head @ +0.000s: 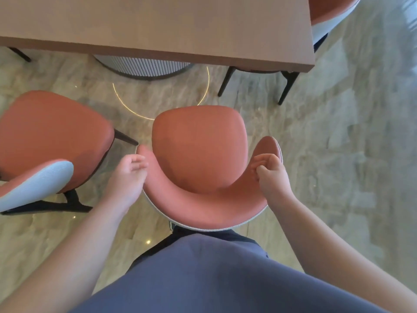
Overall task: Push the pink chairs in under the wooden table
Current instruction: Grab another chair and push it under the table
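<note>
Head view looks straight down on a pink chair standing on the marbled floor, its seat clear of the wooden table that runs across the twelve o'clock edge of the frame. Between the chair's front edge and the table lies a strip of bare floor, so the seat is not under the top. The person stands at six o'clock behind the curved backrest, blue clothing filling the bottom of the frame. The left hand sits at nine o'clock on the backrest's left wing, its fingers curled over the outer rim and holding it. The right hand sits at three o'clock on the right wing, fingers wrapped over the top edge with the thumb behind, gripping it. A second pink chair stands at nine o'clock, turned at an angle, its pale grey backrest shell toward the lower left and its dark legs on the floor, also out from the table. At one o'clock a third pink chair shows past the table's corner. Under the table a ribbed grey round base sits at twelve o'clock, and dark chair legs show at one o'clock beneath the table's edge.
</note>
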### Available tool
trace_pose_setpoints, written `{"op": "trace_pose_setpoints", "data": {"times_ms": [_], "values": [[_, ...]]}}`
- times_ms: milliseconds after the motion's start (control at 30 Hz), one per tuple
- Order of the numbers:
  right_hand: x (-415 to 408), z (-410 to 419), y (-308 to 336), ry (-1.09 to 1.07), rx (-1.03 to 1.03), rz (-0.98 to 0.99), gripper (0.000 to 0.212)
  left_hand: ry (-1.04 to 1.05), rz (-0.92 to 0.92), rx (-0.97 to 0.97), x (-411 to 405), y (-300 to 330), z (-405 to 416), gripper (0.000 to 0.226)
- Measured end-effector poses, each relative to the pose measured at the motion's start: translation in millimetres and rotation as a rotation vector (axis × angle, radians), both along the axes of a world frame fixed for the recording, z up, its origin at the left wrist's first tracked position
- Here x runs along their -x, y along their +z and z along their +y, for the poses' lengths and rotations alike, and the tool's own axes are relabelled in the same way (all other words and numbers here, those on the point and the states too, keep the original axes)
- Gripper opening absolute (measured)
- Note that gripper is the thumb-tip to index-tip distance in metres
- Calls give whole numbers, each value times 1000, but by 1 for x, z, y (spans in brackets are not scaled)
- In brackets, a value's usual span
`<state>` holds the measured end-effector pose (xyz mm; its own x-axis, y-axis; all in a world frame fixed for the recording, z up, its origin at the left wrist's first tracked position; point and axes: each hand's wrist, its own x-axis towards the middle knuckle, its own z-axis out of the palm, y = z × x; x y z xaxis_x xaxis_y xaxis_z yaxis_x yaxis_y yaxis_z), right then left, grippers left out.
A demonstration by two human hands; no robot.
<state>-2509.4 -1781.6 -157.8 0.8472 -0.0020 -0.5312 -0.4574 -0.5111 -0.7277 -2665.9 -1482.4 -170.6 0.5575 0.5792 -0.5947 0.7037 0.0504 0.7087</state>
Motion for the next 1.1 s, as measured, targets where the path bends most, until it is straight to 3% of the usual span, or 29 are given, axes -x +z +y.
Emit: {"op": "trace_pose_setpoints", "data": {"times_ms": [133,200,367,467,600,733,933,1100], "values": [[-32,-15,-33,33,159,18,31,-168,233,-231,-9,-29,8,53],[-47,-23,-52,103,274,12,39,-187,332,-295,-15,-47,10,66],[-80,-44,-93,147,509,-4,71,-30,518,-188,-38,-90,13,93],[-101,-52,-114,45,521,203,88,117,546,-93,-48,-114,15,93],[-119,-58,-134,-42,407,366,63,293,559,-33,-55,-136,23,93],[-124,-64,-147,-78,325,369,60,370,502,101,-55,-146,36,103],[-124,-67,-157,-100,326,321,26,337,486,24,-52,-152,37,77],[-123,-64,-152,-60,345,244,15,294,454,-23,-53,-147,42,62]]}}
